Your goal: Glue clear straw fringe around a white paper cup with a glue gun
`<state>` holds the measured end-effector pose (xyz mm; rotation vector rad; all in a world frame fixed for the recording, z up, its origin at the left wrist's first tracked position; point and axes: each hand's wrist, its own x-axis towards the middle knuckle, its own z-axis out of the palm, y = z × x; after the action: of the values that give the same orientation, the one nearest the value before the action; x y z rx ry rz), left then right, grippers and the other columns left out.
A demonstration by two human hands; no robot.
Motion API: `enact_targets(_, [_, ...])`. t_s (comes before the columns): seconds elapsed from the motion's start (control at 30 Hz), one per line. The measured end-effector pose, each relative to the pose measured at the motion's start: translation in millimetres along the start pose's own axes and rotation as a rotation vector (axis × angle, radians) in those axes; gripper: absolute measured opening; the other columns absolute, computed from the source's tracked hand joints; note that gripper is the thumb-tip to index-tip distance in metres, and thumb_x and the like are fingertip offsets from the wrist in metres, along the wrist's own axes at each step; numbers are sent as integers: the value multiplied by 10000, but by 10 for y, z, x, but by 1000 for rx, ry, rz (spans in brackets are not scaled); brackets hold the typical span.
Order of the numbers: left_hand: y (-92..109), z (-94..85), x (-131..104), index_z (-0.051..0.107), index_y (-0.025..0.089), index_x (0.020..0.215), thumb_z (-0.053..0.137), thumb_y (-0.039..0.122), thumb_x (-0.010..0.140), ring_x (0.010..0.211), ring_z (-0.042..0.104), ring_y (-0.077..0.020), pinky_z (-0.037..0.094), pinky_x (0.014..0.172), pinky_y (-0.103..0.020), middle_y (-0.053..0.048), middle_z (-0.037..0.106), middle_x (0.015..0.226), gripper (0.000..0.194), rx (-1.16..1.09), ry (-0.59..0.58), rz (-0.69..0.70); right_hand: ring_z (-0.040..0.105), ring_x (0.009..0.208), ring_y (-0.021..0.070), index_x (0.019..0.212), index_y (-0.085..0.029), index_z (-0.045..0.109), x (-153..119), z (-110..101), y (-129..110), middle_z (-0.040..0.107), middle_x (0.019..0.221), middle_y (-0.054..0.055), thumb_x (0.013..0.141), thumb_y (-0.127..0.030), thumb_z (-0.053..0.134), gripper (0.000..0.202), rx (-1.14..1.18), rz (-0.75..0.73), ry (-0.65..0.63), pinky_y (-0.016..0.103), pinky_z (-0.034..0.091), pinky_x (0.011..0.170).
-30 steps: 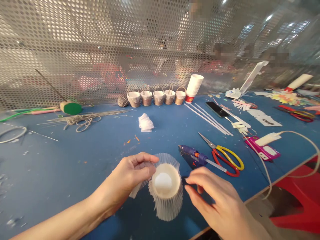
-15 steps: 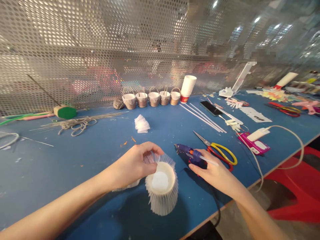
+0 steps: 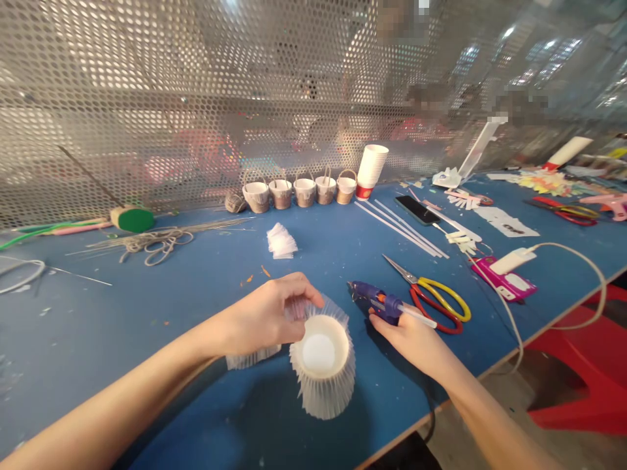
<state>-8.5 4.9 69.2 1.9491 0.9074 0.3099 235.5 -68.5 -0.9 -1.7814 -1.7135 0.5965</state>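
A paper cup (image 3: 326, 349) wrapped in pleated translucent white material stands near the table's front edge. My left hand (image 3: 269, 313) is closed on the pleated material at the cup's upper left rim, thumb and fingers curled round it. More pleated strip (image 3: 252, 358) lies under my left wrist. To the right, my right hand (image 3: 411, 336) is wrapped round a dark blue glue gun (image 3: 375, 299), whose nozzle points to the left and away from the cup. A clear glue stick sticks out of its back end. Scissors (image 3: 431, 297) with yellow and red handles lie just beyond my right hand.
Small baskets (image 3: 304, 193) and a stack of paper cups (image 3: 372, 171) line the mesh wall. Pleated pieces (image 3: 281, 241), twine (image 3: 157, 241), paper strips (image 3: 399, 228), a phone (image 3: 417, 210) and a cabled white plug (image 3: 512, 261) lie on the blue table (image 3: 196, 300). A red stool (image 3: 582, 372) stands right.
The view has shifted slightly. My right hand has its fingers further round the glue gun's handle. My left hand keeps its place at the cup rim, and more of the strip under its wrist shows.
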Motion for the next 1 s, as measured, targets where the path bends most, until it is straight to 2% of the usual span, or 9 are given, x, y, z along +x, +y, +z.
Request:
enact_targets(0.17, [19,-1,3,677,192,885,510,97,697,608,460,-108,364,568,-246,-15,550,834,269,159,24,156,688,714,223,819,-182,618,-128,-35,-41,703,727,58,846,-407,491,260,123,55,56,304,549,670])
enact_targets(0.3, [10,-30,-9,658,190,931,576,124,658,602,436,-103,368,584,-243,-3,527,845,292,271,-24,147,672,588,180,827,-191,612,-281,-123,-182,692,697,36,834,-387,530,213,274,53,71,251,558,560])
enact_targets(0.4, [-4,-34,-7,639,189,902,535,101,665,599,429,-103,369,595,-238,7,515,812,274,318,-5,152,649,548,155,837,-202,620,-390,-193,-296,680,690,19,847,-371,541,187,325,31,65,223,551,511])
enact_targets(0.53, [-13,-34,6,655,175,837,532,115,719,587,436,-105,361,582,-243,-6,529,786,180,322,0,198,609,500,141,810,-218,606,-493,-263,-402,653,636,-4,853,-344,543,147,224,-76,45,214,512,450])
enact_targets(0.7, [-41,-63,11,685,176,808,523,213,835,666,510,-127,403,637,-255,-36,544,839,168,309,3,265,613,588,141,801,-232,551,-535,-317,-487,633,668,-17,844,-211,504,68,21,-215,-140,218,492,524])
enact_targets(0.83, [-54,-77,25,682,181,787,513,256,849,844,582,-176,443,700,-270,-80,564,1093,195,228,20,233,573,602,132,808,-243,521,-530,-332,-564,601,701,-38,780,-92,504,154,-130,-262,-226,226,444,544])
enact_targets(0.9, [-49,-75,38,669,182,769,500,258,853,876,592,-188,450,708,-273,-79,589,1109,203,174,8,204,552,602,135,808,-247,514,-521,-329,-608,583,713,-45,740,-36,494,222,-174,-302,-250,237,411,536])
enact_targets(1.0, [-43,-59,59,648,177,736,504,252,841,805,598,-164,459,719,-279,-67,626,1068,193,87,5,150,519,565,139,785,-233,504,-504,-306,-662,563,712,-37,713,-3,479,242,-218,-358,-276,256,364,506])
